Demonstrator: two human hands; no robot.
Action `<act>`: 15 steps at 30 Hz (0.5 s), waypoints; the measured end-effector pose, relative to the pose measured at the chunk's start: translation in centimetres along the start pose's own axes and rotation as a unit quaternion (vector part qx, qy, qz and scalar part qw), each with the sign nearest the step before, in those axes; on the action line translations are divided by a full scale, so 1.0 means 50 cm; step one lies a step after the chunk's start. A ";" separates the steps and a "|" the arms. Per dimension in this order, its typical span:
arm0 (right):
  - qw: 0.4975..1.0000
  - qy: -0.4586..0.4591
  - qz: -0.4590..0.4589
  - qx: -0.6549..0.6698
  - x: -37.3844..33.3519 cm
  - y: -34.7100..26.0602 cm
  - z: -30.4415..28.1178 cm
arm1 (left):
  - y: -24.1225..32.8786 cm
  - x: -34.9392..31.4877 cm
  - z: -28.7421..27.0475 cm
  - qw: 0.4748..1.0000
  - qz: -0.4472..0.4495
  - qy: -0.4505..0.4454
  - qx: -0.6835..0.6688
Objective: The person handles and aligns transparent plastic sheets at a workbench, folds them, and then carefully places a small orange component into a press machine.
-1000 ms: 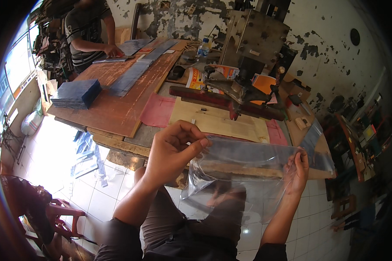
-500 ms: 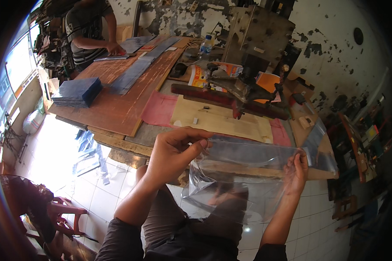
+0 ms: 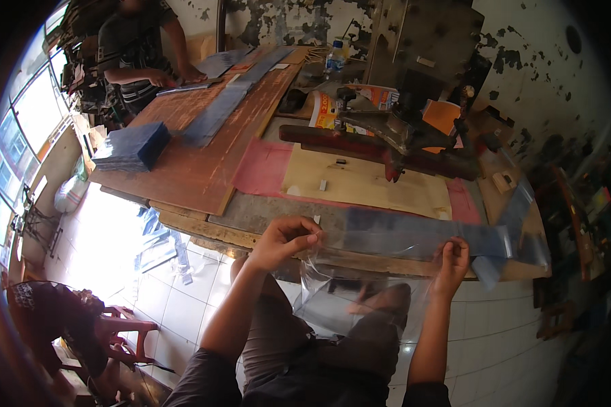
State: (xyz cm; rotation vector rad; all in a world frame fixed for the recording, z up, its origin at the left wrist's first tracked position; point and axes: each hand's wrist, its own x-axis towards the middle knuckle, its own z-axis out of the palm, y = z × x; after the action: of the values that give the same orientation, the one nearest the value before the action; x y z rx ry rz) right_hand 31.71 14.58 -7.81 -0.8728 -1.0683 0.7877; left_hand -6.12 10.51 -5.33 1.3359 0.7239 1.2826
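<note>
A clear plastic sheet hangs over my lap, stretched between both hands at its upper corners. My left hand pinches the left corner between thumb and fingers. My right hand pinches the right corner with its fingers curled. Just behind the sheet, bluish plastic strips lie along the front edge of the bench, overlapping other strips at the right. A dark metal press bar with a clamp-like frame sits farther back, over a cream board with pink ends.
At left, a stack of bluish plastic sheets sits on a reddish-brown tabletop. A person works at its far side. A bottle stands behind the press. Plastic scraps litter the tiled floor near a red stool.
The view has shifted, so the bench sits farther right in it. Both hands still hold the clear sheet; relative to the bench they are farther left, and more of the bluish strips shows.
</note>
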 end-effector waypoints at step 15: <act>0.998 0.007 0.039 -0.046 0.004 -0.001 -0.004 | -0.013 -0.006 0.003 0.998 0.011 0.053 0.019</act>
State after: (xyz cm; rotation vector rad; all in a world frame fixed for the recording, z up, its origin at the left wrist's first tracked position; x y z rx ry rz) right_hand 31.97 14.71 -7.73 -1.0005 -1.0705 0.8016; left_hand -5.89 10.36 -6.00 1.3184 0.8119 1.3715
